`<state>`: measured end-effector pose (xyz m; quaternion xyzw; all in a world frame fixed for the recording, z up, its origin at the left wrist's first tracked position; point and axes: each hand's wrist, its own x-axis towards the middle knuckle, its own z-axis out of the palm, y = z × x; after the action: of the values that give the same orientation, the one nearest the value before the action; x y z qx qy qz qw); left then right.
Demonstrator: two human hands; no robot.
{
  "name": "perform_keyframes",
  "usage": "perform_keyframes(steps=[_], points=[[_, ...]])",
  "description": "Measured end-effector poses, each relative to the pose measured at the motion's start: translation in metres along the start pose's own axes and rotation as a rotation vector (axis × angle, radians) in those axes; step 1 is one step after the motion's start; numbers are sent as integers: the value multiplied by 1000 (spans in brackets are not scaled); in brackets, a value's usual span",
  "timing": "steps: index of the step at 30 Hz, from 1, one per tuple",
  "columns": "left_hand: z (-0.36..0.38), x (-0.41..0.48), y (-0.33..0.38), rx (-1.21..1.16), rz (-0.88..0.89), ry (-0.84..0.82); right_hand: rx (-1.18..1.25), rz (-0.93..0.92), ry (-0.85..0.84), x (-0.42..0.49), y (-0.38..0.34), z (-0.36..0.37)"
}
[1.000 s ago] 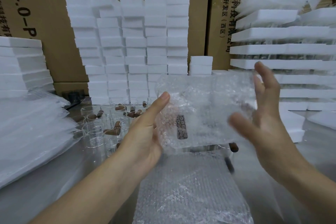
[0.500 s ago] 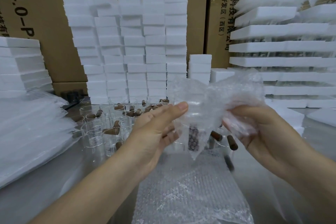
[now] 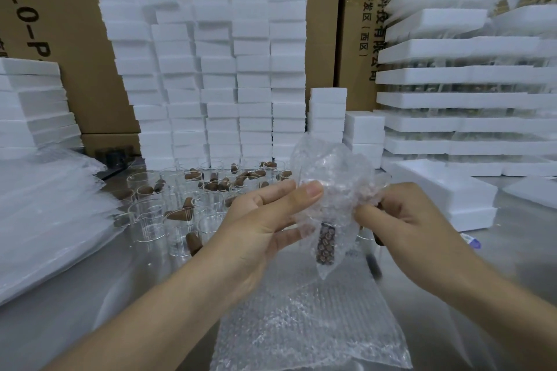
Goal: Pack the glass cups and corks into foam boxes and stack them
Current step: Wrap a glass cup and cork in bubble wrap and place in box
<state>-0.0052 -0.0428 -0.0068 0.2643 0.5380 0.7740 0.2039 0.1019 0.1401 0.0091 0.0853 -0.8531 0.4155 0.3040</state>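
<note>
Both hands hold a crumpled sheet of bubble wrap (image 3: 331, 178) above the table's middle. A brown cork (image 3: 325, 242) shows through its lower part. My left hand (image 3: 268, 226) pinches the wrap between thumb and fingers on the left. My right hand (image 3: 404, 220) grips it on the right with curled fingers. Behind the left hand stand several clear glass cups (image 3: 147, 217) with brown corks (image 3: 180, 214) in and between them. White foam boxes (image 3: 217, 69) are piled in tall columns at the back.
More bubble wrap sheets (image 3: 304, 325) lie flat on the metal table below my hands. A pile of foam sheets (image 3: 45, 220) fills the left. Foam trays (image 3: 464, 99) are stacked at the right, with loose foam boxes (image 3: 452, 193) in front. Cardboard cartons (image 3: 87, 9) form the back wall.
The bubble wrap, held flat and spread a second ago, is now bunched around the cork. My right hand went from open to gripping it, and both hands came closer together.
</note>
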Motion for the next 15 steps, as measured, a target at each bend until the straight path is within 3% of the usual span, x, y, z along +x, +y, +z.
perform_keyframes(steps=[4, 7, 9, 15], points=[[0, -2, 4, 40, 32, 49, 106, 62, -137, 3, -3, -6], [-2, -2, 4, 34, 18, 64, 327, 115, 62, 4, 0, 0], [-2, -2, 3, 25, 6, 82, 331, 108, 143, 4, 2, 2], [0, -3, 6, -66, 44, -2, 256, -18, 148, 0, 6, 9]])
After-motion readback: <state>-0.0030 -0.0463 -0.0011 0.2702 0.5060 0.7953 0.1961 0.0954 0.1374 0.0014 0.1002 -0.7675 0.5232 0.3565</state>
